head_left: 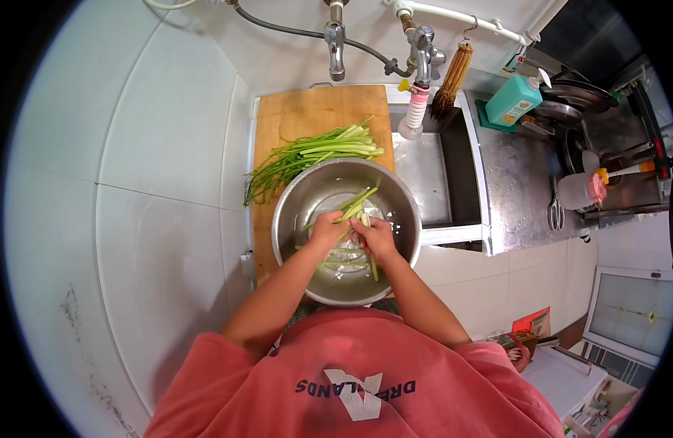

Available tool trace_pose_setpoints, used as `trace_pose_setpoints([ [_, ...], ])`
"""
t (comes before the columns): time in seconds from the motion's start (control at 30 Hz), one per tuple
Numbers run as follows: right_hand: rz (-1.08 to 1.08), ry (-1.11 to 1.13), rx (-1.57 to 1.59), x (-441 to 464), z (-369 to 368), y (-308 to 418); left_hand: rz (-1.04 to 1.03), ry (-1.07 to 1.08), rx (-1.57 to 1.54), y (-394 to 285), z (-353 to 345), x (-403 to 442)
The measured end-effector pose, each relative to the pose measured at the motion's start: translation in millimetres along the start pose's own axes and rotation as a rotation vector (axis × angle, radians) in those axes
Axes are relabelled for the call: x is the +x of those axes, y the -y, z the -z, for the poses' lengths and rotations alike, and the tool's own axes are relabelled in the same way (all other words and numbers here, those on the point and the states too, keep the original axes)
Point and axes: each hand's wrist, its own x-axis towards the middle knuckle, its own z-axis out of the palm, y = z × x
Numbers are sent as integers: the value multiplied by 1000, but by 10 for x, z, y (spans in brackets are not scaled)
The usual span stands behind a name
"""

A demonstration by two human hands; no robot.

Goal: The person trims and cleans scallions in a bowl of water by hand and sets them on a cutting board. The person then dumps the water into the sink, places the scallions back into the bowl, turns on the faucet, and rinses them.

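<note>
A large metal basin (284, 212) with water in it stands partly on a wooden board (285, 109). Over the water, inside the rim, my left hand (327, 229) has its fingers closed on green stalks (362, 198). Close beside it on the right, my right hand (376, 237) is also closed on stalks, and one piece hangs down below it. More pale green stalks lie in the water under both hands. Behind the basin, a pile of long green stalks (322, 150) rests on the board, its thin ends pointing left.
A sink (424, 179) is right of the board, under two taps (335, 55). A brush (452, 80) hangs behind it. On the counter (511, 190) are a teal bottle (513, 101), scissors (556, 214) and pans (581, 95). A tiled wall (154, 146) stands at left.
</note>
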Motion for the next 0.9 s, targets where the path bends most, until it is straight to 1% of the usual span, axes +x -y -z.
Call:
trace_pose_setpoints([
  [0.07,50,-42,65,-22,-26,17,-56,-29,-36,-33,-58,-21],
  [0.1,248,-101,-69,20,-32,-61,-56,-28,-34,25,-63,25],
  [0.13,249,-104,-67,70,-29,-141,-126,-21,132,113,-73,90],
  [0.17,368,-257,-281,123,-21,-217,-196,-14,297,207,-83,145],
  [0.2,484,-409,-497,112,-32,-194,-196,-14,298,200,-112,110],
  [0.23,381,-407,-486,105,-14,-159,-191,19,153,195,-147,72],
  [0.27,382,-408,-484,101,1,-123,-186,52,7,184,-173,42],
  [0.3,336,-435,-458,75,14,-65,-121,91,-66,98,-191,-41],
  [0.33,289,-461,-432,51,24,-6,-121,91,-65,68,-188,-81],
  [0.37,193,-425,-370,22,43,51,-75,71,-2,53,-180,-113],
  [0.4,193,-424,-369,55,35,-6,-28,53,61,45,-175,-131],
  [0.47,201,-205,-73,159,45,-181,-30,22,7,139,-154,-44],
  [0.5,214,-205,-157,139,40,-156,-32,-11,-46,134,-147,-39],
  [0.53,212,-206,-158,115,46,-132,-31,-10,-47,135,-139,-43],
  [0.63,213,-194,-172,73,52,-79,21,54,-100,70,-120,-97],
  [0.7,151,-288,-220,85,64,-78,18,83,36,29,-126,-135],
  [0.73,151,-288,-220,93,73,-68,18,82,37,59,-103,-121],
  [0.8,89,-402,-230,117,97,-34,45,261,41,115,-41,-99],
  [0.83,78,-456,-277,118,95,-26,90,288,77,127,-33,-101],
  [0.87,78,-455,-277,108,83,-30,90,287,77,143,-33,-101],
  [0.9,136,-418,-416,64,56,-10,67,293,154,127,-44,-119],
])
